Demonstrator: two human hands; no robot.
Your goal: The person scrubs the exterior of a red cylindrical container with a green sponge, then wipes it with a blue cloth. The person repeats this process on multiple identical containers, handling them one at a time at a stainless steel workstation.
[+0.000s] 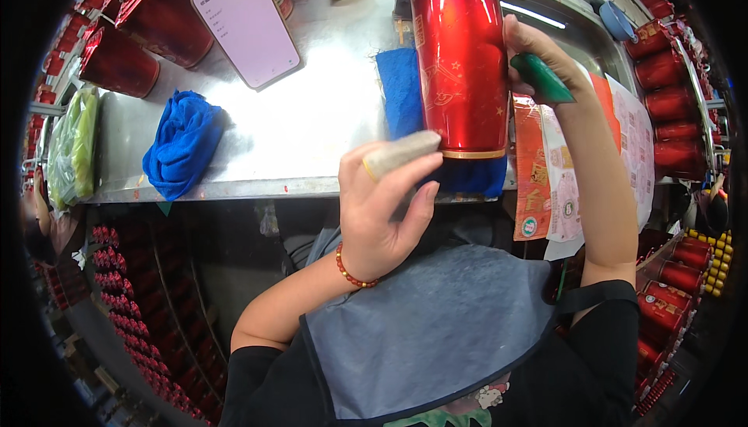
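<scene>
A tall shiny red metal can [460, 61] with a gold rim at its near end lies lengthwise over a blue cloth pad [405, 100] on the steel table [312, 131]. My left hand [386, 209] grips its near rim, the index finger wrapped in a grey finger cot and wearing a gold ring, a red bead bracelet on the wrist. My right hand [538, 57] presses against the can's right side and holds a green tool [543, 78] between its fingers.
A smartphone [247, 22] with a lit screen leans at the back left. A crumpled blue rag [183, 142] lies left, green bags [74, 142] beyond it. Printed label sheets [576, 170] hang right. More red cans [125, 61] surround the table and fill racks below [132, 318].
</scene>
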